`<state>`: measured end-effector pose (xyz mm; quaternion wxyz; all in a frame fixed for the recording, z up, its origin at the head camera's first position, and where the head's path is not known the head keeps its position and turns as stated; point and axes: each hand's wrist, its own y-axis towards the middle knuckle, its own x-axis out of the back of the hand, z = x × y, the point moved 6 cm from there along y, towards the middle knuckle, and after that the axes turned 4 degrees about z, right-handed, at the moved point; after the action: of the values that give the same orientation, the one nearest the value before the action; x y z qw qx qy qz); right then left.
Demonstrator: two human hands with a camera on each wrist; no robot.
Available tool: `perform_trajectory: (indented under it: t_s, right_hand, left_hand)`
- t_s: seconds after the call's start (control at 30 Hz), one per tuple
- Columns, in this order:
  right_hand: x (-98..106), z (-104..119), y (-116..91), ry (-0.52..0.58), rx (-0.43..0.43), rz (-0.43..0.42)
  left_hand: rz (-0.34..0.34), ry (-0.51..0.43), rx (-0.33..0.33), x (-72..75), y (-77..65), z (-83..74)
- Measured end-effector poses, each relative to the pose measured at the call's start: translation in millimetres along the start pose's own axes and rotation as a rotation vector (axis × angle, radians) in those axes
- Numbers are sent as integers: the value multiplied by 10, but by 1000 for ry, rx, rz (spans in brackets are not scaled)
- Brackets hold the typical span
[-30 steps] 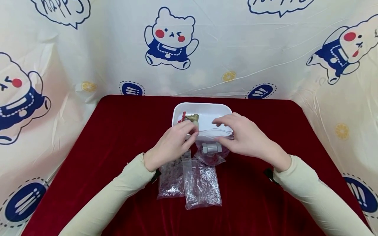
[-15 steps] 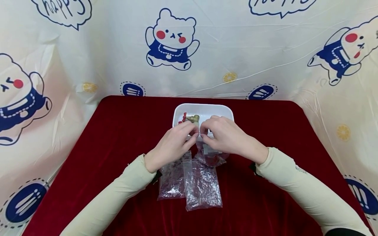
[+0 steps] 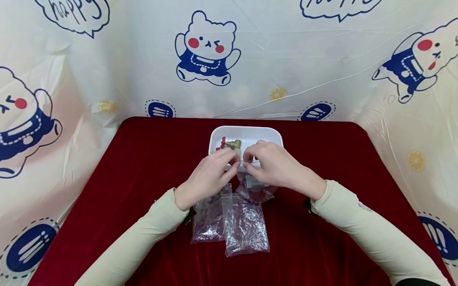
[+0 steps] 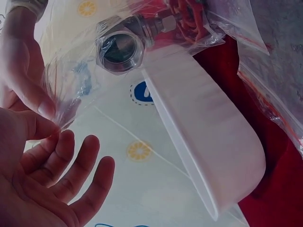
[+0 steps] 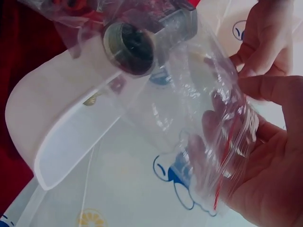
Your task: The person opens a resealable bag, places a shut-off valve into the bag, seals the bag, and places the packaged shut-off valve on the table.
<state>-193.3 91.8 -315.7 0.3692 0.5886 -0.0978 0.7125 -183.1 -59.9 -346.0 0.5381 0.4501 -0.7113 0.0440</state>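
Note:
A clear zip-lock bag (image 3: 255,195) hangs between the hands, with a silver metal valve (image 4: 120,52) inside it. Through the plastic, the left wrist view shows the valve's threaded opening and red handle (image 4: 187,19). My left hand (image 3: 214,166) pinches the bag's top edge between thumb and index finger, its other fingers spread loosely. Close beside it, my right hand (image 3: 273,165) pinches the same edge, fingers curled. A red zip line (image 5: 229,142) runs along the bag's mouth in the right wrist view.
Behind the hands stands a white tray (image 3: 247,129), holding a brass valve (image 3: 233,144) with a red handle. Two clear bags lie nearer on the red cloth (image 3: 161,159): one to the left (image 3: 207,224), one in front (image 3: 247,230). A printed curtain (image 3: 272,51) surrounds the table.
My right hand has moved left from the bag's right side to beside the left hand, and its fingers have closed on the bag's edge. My left hand stays nearly still.

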Motion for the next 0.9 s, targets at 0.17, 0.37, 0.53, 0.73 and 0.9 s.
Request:
perform_trajectory:
  t_s: [0.17, 0.37, 0.53, 0.73, 0.9]
  right_hand:
    - [9, -34, -41, 28, -14, -15]
    - [-5, -11, -46, 38, 37, -44]
    - [-17, -9, -62, 34, 27, -46]
    - [-11, -46, -117, 23, -17, -48]
    - [-12, -65, -137, 29, -9, -73]
  left_hand:
    - [2, -4, 7, 1, 2, 7]
    - [9, -4, 25, -3, 1, 20]
    - [13, -1, 29, -3, -6, 20]
    - [15, 1, 29, -7, -8, 33]
    - [15, 5, 30, -10, -12, 39]
